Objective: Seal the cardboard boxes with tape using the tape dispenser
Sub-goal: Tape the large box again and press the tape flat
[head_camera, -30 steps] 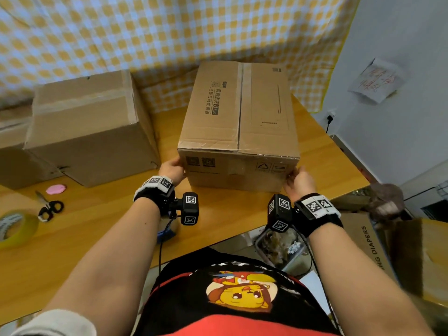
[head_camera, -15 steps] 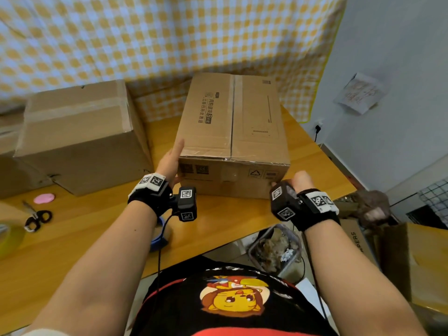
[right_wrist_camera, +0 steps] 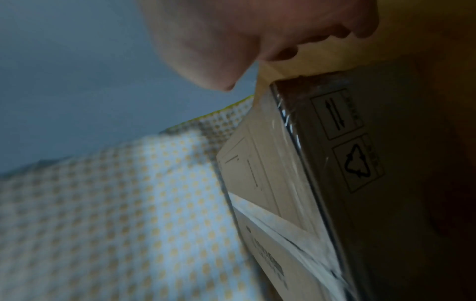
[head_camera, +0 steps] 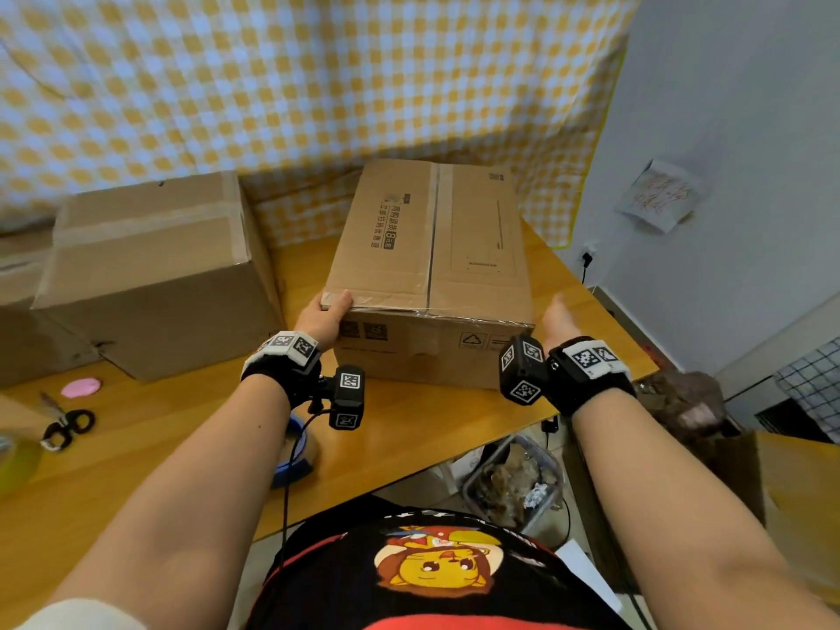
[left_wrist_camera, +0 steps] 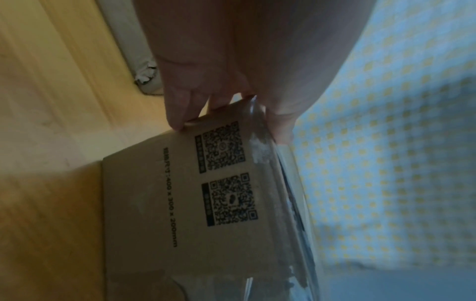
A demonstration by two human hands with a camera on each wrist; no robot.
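Head view: left hand (head_camera: 325, 316) fingers grip box (head_camera: 432, 247) corner.

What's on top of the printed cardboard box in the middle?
The printed box carries clear tape along its centre seam and the left hand's thumb on its near-left corner. Its contents cannot be seen behind the closed flaps.

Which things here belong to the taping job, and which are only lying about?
For the job:
printed cardboard box, gripped at its near corner by the left hand
right hand, open beside it
taped box

Lying about:
scissors
pink disc
wall paper note
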